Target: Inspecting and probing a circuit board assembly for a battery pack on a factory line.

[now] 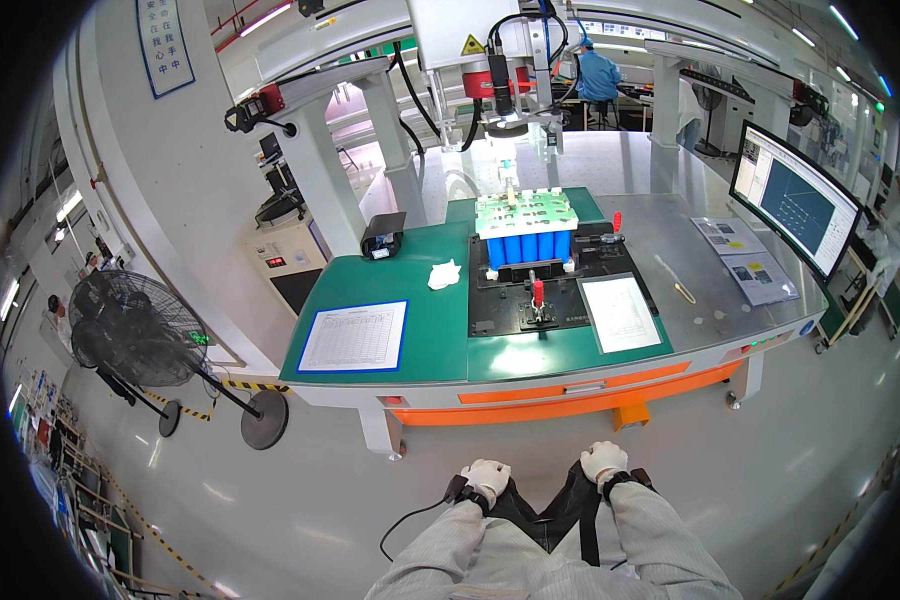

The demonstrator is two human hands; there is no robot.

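Observation:
My left hand (487, 478) and my right hand (604, 461), both in white gloves, are low in the view, short of the workbench's front edge. Their fingers curl down over black material (545, 522) in front of my body; whatever they may grip is hidden. Each wrist wears a black band. Away from both hands, a pack of blue cylindrical cells (530, 248) stands upright under a green-and-white top plate (525, 211). It rests on a black fixture (492, 310) with a red-handled toggle clamp (538, 294). A machine head (505, 100) hangs above the pack.
On the bench lie a blue-edged sheet (353, 337), a crumpled white cloth (444, 275), a white paper (620, 313) and a booklet (747, 260). A monitor (795, 205) leans in at right. A black fan (138, 328) stands left. Another person (597, 75) sits far back.

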